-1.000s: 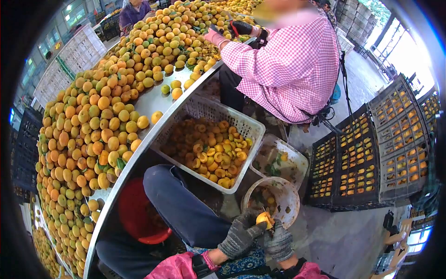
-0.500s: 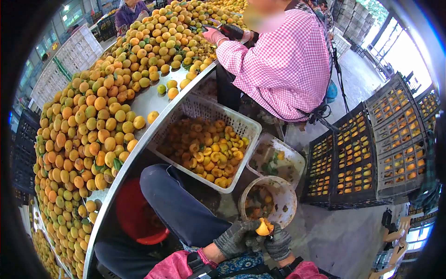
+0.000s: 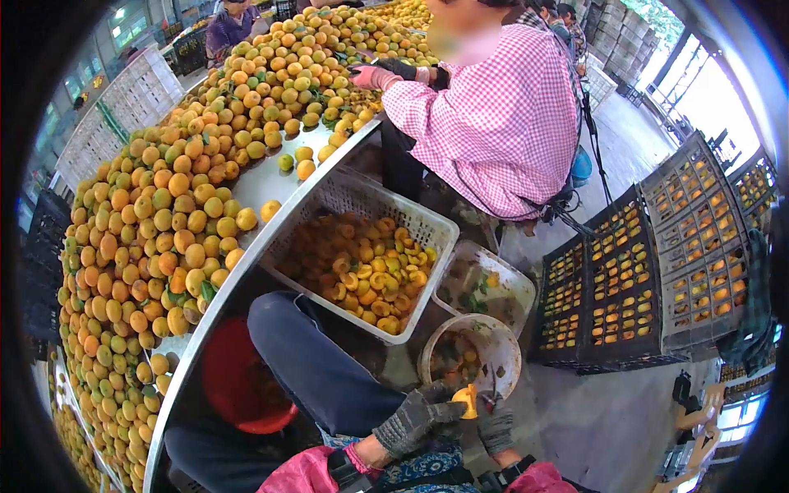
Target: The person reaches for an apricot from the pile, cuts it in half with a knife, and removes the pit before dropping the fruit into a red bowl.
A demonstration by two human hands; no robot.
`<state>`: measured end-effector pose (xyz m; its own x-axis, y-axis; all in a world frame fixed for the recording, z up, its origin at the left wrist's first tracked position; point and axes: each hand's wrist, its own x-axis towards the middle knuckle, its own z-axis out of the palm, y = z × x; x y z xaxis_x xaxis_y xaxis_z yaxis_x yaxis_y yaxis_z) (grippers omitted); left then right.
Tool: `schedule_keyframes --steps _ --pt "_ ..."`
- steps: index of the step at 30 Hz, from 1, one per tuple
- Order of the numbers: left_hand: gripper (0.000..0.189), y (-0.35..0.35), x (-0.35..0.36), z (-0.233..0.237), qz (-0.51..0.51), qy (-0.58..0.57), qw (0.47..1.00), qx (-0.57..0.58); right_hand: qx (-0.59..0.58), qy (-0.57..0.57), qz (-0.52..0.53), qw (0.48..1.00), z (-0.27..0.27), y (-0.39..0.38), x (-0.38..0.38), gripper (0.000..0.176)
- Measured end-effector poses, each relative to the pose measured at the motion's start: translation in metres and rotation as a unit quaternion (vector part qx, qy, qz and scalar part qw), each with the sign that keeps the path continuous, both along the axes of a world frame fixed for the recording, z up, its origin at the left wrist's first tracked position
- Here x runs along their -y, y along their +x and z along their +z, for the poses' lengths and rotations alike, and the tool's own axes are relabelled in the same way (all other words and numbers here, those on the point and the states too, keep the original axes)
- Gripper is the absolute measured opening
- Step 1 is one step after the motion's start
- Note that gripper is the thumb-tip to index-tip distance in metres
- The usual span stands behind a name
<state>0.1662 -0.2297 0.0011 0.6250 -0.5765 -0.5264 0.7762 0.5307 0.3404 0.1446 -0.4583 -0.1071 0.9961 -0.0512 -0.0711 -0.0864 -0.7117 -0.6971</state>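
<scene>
Both grips are closed on the orange fruit, left hand and right hand, below the worktop's near edge, just beside the white bucket's rim. I'd hold it over the bucket and pinch lightly.

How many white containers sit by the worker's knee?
3: a crate against the table, a tray to its right, and a bucket below the tray. More may be hidden.
</scene>
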Motion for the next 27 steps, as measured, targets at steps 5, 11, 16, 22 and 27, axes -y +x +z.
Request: schedule_keyframes --steps 5,11,16,22,27 --pt "0.063 -0.001 -0.022 0.014 0.130 0.146 0.936 0.293 -0.052 0.129 0.029 0.990 0.077 0.024 -0.031 0.028" --pt "0.071 -0.015 -0.065 0.048 0.264 0.215 0.882 0.325 -0.075 0.300 0.081 0.947 0.180 0.043 -0.115 0.030" --pt "0.069 -0.041 -0.098 0.041 0.409 0.208 0.831 0.314 -0.205 0.303 0.199 0.909 0.186 0.047 -0.175 0.038" --pt "0.045 -0.088 -0.148 0.053 0.475 0.176 0.829 0.236 -0.159 0.283 0.328 0.887 0.191 0.044 -0.244 0.038" --pt "0.039 -0.112 -0.170 0.050 0.501 0.338 0.784 0.140 -0.135 0.200 0.459 0.855 0.177 0.038 -0.284 0.040"
